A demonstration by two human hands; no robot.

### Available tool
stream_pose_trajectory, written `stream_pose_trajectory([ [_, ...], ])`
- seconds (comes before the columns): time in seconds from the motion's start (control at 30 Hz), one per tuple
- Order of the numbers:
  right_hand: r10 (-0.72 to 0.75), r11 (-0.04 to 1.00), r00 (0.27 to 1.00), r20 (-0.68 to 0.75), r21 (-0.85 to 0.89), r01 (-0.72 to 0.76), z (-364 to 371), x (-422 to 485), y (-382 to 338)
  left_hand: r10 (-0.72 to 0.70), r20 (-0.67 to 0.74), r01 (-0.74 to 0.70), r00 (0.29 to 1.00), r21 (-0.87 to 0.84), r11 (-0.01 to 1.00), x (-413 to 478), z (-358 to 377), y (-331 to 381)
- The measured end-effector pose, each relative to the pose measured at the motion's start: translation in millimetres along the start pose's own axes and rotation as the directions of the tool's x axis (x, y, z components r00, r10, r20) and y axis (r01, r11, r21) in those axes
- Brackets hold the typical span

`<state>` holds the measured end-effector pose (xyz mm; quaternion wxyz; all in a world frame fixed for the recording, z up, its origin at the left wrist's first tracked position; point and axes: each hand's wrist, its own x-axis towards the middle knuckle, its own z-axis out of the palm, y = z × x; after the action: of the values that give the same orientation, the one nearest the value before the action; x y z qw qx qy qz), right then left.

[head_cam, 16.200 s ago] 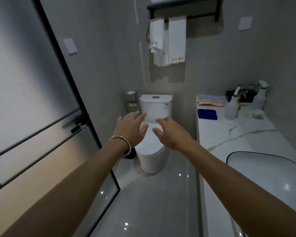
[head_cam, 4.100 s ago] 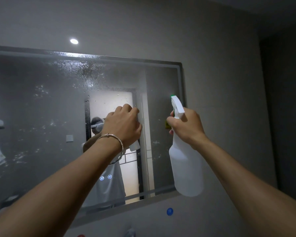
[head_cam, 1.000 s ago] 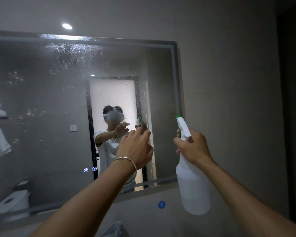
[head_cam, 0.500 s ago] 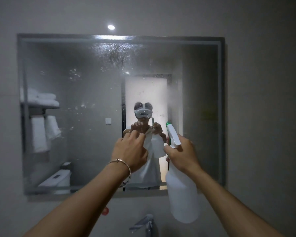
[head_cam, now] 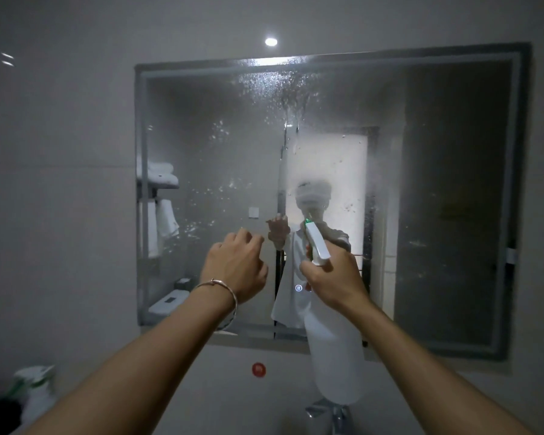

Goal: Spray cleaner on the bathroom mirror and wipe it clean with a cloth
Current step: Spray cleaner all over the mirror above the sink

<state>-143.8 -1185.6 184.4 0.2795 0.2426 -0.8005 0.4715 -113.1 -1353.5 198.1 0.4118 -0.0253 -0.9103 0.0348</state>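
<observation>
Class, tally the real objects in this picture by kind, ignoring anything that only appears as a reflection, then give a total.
Spray bottles: 2, one in the right hand at, one at bottom left
Mirrors: 1
Taps: 1
Bracelets: 1, at the left hand
Red wall dots: 1
Total: 6
</observation>
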Motion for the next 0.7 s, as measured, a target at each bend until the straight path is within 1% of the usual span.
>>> stream_pose_trajectory([
  [0.13,-0.018,1.0,0.997,0.072,0.018,0.017,20,4,-12,-0.014,-0.002,0.014,1.0,0.034,0.999,-2,-3,-18],
  [0.3,-0.054,0.996,0.996,0.071,-0.062,0.059,49,10,-25,-0.029,-0.008,0.029,1.0,0.085,0.996,-10,-5,-44],
  [0.43,-0.073,0.997,0.996,0.058,-0.008,0.073,69,13,-37,-0.06,-0.004,0.06,0.998,0.115,0.991,-16,-11,-72],
  [0.57,-0.058,0.996,0.994,0.097,0.073,0.051,91,14,-53,-0.097,0.009,0.095,0.995,0.146,0.985,-23,-17,-97],
  [0.6,-0.06,0.996,0.993,0.102,0.077,0.053,98,14,-55,-0.103,0.011,0.1,0.995,0.151,0.983,-25,-18,-103],
  [0.7,-0.078,0.997,0.992,0.102,0.015,0.076,119,16,-61,-0.121,0.018,0.117,0.992,0.16,0.98,-33,-22,-120],
])
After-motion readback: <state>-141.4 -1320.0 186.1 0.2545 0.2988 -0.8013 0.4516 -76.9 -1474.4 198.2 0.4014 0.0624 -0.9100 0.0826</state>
